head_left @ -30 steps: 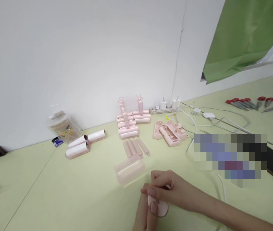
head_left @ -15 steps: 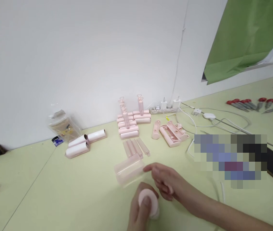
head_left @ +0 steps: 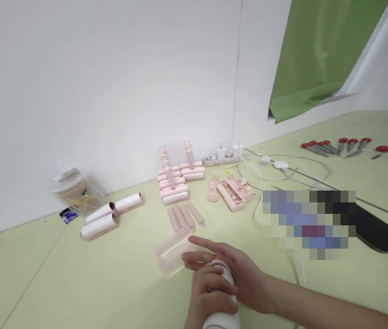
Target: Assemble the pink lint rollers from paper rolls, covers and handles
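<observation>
A white lint roller (head_left: 227, 274) with a pink end cap is in my left hand (head_left: 211, 292), whose fingers wrap round its side. Beside its far end, my right hand (head_left: 238, 269) has its fingers stretched out, the palm against or very near the roller. The fingertips lie over the edge of a clear pinkish curved cover (head_left: 175, 251) on the table. Just beyond the cover are several narrow translucent pink strips (head_left: 184, 216). The lower end of the roller runs out of the frame.
Pink roller parts (head_left: 174, 189) with upright handles stand stacked by the wall. Open pink casings (head_left: 233, 194) lie right of them. White rolls (head_left: 101, 224) and a plastic bag (head_left: 77, 189) are left. A power strip (head_left: 223, 161), cables, a phone (head_left: 379, 228) and red-ended tools (head_left: 324, 148) are right.
My left hand has turned the roller, so its white side shows instead of its round end. My right hand has come in against it and spread its fingers. The view has swung right.
</observation>
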Tool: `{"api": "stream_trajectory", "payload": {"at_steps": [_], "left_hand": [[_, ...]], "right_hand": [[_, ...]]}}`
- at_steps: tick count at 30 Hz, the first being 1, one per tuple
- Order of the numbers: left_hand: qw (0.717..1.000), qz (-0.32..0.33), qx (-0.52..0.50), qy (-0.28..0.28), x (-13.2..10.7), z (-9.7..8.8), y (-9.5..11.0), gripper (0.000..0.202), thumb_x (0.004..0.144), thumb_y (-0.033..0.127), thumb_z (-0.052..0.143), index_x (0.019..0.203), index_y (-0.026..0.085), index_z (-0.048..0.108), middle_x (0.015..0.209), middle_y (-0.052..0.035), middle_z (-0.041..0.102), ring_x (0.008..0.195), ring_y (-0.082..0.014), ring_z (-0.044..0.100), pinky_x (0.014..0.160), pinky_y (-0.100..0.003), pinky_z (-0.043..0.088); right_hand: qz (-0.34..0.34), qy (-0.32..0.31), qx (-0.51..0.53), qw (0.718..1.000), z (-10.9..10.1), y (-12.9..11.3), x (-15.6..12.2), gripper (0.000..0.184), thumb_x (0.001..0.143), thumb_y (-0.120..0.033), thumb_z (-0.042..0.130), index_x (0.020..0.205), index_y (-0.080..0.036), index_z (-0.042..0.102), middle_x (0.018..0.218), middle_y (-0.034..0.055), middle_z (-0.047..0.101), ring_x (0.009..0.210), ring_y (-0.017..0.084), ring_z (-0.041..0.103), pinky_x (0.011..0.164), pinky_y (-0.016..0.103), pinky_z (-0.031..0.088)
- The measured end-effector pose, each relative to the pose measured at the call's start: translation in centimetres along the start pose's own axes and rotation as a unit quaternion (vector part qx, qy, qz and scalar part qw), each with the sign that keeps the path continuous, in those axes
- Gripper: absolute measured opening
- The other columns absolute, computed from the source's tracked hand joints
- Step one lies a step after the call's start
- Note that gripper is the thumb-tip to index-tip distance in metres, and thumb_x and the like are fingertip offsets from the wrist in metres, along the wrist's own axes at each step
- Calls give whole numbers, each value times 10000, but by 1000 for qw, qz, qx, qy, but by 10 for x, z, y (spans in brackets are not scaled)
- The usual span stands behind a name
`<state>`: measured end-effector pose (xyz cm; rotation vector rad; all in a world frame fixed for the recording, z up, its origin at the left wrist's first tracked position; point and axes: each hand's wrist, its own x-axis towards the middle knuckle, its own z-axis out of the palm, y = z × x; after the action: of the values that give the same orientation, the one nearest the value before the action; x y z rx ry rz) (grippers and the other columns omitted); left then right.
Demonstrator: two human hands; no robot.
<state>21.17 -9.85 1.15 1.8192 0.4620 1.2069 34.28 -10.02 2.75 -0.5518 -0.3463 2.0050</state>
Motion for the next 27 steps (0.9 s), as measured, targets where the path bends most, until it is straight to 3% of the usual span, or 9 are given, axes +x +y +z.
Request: {"api": "stream_trajectory", "payload": {"at_steps": [5, 8, 10, 13, 16, 20, 23, 27], "left_hand": [[984, -173, 19, 40, -1, -11, -25, 330, 728, 551, 526, 714, 239, 630, 906, -78, 645, 921, -269, 562, 808, -402, 438], [970, -237, -7, 58, -3, -12, -33, 360, 659, 551, 605, 812, 225, 628, 983, -87, 623, 939, -289, 553, 752, -389, 465], [952, -291, -79, 47, -7, -10, -35, 476, 613, 535, 658, 980, 238, 598, 1068, -90, 592, 962, -298, 547, 731, -371, 474], [898, -372, -236, 6, -14, -4, -36, 622, 597, 545, 671, 1115, 225, 543, 1053, -113, 591, 956, -322, 560, 737, -396, 470], [872, -384, -304, -2, -17, 0, -37, 618, 601, 569, 656, 1081, 190, 572, 930, -112, 618, 876, -321, 601, 784, -456, 439], [838, -391, -378, 45, -13, -3, -37, 527, 585, 490, 709, 1033, 233, 601, 964, -79, 616, 794, -284, 636, 818, -453, 423], [807, -421, -409, 65, -6, -5, -33, 402, 632, 429, 693, 981, 242, 624, 953, -73, 626, 735, -259, 648, 812, -449, 427], [787, -448, -420, 55, 4, -2, -25, 429, 667, 482, 640, 964, 173, 628, 772, -84, 636, 725, -273, 640, 821, -482, 412]], "right_hand": [[-60, 9, -33, 998, -3, -2, -1, 418, 823, -345, 497, 1210, -186, 492, 1131, 101, 580, 1068, 204, 507, 931, 341, 321], [-98, 31, -54, 993, -7, -5, 1, 411, 841, -338, 473, 1230, -206, 456, 1139, 93, 577, 1036, 216, 527, 912, 369, 340], [-118, 36, -69, 990, -8, -8, 1, 405, 851, -339, 459, 1238, -221, 441, 1152, 82, 571, 1085, 226, 495, 921, 383, 333], [-131, 34, -95, 986, -9, -11, 0, 399, 861, -340, 443, 1245, -230, 435, 1164, 67, 567, 1149, 218, 445, 984, 380, 267], [-128, 27, -121, 984, -10, -10, -1, 393, 869, -343, 432, 1246, -236, 438, 1188, 59, 551, 1170, 220, 426, 1012, 391, 226], [-132, 27, -142, 981, -12, -8, -1, 385, 876, -349, 417, 1248, -254, 445, 1238, 43, 511, 1214, 203, 370, 1027, 378, 214], [-123, 31, -166, 978, -15, -7, -1, 389, 876, -382, 416, 1250, -284, 452, 1328, 8, 414, 1248, 193, 317, 1042, 351, 193], [-118, 12, -213, 970, -18, -8, -3, 412, 878, -446, 389, 1277, -343, 405, 1418, -49, 242, 1275, 198, 260, 1045, 346, 186]]}}
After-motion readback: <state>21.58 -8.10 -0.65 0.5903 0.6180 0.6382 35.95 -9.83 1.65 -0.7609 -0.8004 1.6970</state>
